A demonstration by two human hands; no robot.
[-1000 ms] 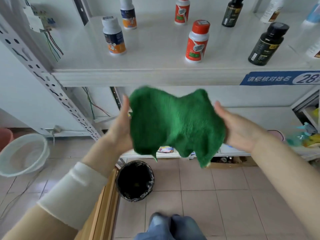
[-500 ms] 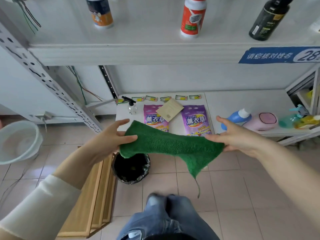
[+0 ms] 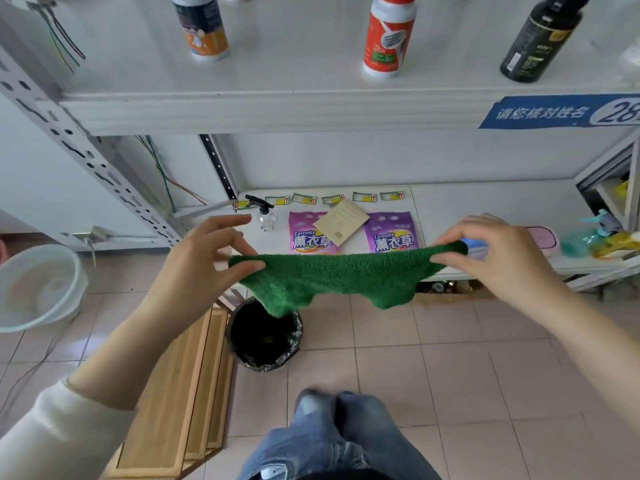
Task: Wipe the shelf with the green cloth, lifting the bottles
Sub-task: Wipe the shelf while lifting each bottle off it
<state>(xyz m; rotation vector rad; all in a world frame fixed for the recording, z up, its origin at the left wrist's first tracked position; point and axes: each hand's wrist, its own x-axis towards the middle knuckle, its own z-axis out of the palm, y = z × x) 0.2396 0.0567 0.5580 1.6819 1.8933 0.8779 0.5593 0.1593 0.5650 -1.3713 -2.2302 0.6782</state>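
Note:
The green cloth (image 3: 339, 278) hangs stretched between my hands, in front of and below the upper white shelf (image 3: 277, 109). My left hand (image 3: 204, 265) pinches its left corner with thumb and finger, the other fingers spread. My right hand (image 3: 498, 254) pinches the right corner. On the upper shelf stand a white bottle with a blue and orange label (image 3: 202, 27), a white and red bottle (image 3: 389, 39) and a black bottle (image 3: 540, 41); their tops are cut off by the frame.
The lower shelf (image 3: 485, 206) carries two purple lavender bags (image 3: 313, 233), a small spray bottle (image 3: 265, 213) and other containers at right. A black-lined bin (image 3: 265, 336), wooden boards (image 3: 176, 393) and a pale basin (image 3: 38, 285) are on the tiled floor. My legs (image 3: 332, 438) show below.
The cloth came down from an upright spread sheet in front of the shelf edge to a folded strip stretched sideways. My hands moved slightly further apart; the view tilted downward.

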